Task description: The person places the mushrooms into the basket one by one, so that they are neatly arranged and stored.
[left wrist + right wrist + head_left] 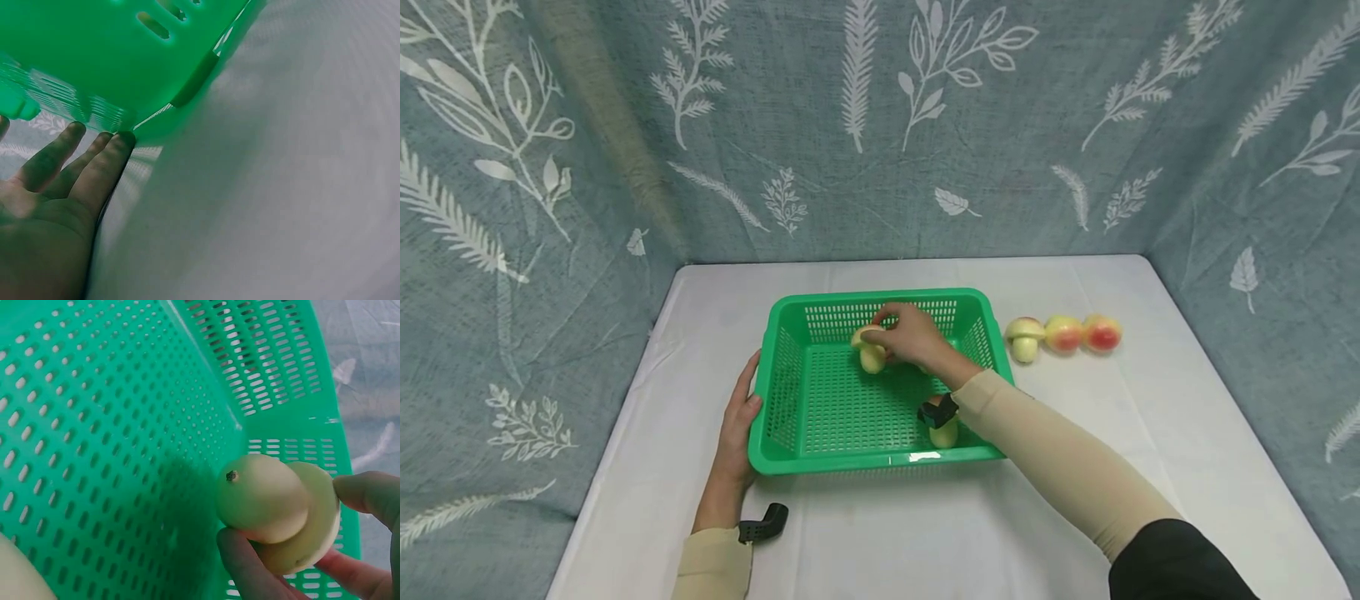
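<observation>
My right hand (910, 335) pinches a toy mushroom (872, 358) with a pale stem and tan cap inside the green basket (835, 463). In the right wrist view, fingertips press around the cap of the mushroom (265, 500), whose rounded stem end faces the camera. With fingers extended, my left hand (737, 429) touches the basket's left outer side; the left wrist view has its fingertips (122, 140) against the green wall. Another mushroom (943, 433) lies in the basket's near right corner, partly hidden by the black wrist camera.
Right of the basket, a third mushroom (1024, 338) and two yellow-red fruits (1063, 334) sit in a row on the white tablecloth (1150, 417). Patterned grey-green curtains (820, 192) stand behind the table and along both sides.
</observation>
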Demonstrator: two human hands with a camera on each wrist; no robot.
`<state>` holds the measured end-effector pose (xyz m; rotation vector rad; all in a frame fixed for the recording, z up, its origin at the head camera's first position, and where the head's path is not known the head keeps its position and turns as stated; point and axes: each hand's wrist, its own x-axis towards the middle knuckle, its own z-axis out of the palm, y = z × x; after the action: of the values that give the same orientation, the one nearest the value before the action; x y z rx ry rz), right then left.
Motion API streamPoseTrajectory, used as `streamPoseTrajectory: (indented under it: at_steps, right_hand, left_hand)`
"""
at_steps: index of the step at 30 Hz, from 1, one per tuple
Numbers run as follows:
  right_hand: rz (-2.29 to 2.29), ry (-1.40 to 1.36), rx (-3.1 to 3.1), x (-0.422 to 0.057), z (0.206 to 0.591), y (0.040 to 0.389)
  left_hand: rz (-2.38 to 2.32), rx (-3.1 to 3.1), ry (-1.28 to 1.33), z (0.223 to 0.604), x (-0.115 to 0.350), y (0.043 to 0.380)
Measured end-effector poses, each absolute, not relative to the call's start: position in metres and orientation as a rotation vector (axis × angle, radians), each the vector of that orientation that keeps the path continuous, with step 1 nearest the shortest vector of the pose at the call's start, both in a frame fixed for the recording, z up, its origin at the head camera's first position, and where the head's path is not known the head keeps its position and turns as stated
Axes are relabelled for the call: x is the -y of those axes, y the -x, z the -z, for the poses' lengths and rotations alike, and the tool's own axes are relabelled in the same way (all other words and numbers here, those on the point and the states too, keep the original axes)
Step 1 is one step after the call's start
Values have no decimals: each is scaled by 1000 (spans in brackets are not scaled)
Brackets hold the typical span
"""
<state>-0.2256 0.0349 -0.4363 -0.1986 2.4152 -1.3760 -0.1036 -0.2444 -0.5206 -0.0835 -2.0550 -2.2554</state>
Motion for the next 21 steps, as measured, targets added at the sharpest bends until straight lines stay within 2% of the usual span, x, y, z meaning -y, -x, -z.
streamPoseTrajectory:
  at_steps: [21]
  right_hand:
    - [1191, 277, -2511, -32, 446, 224]
  left_hand:
    - [2291, 2046, 107, 520, 244, 102]
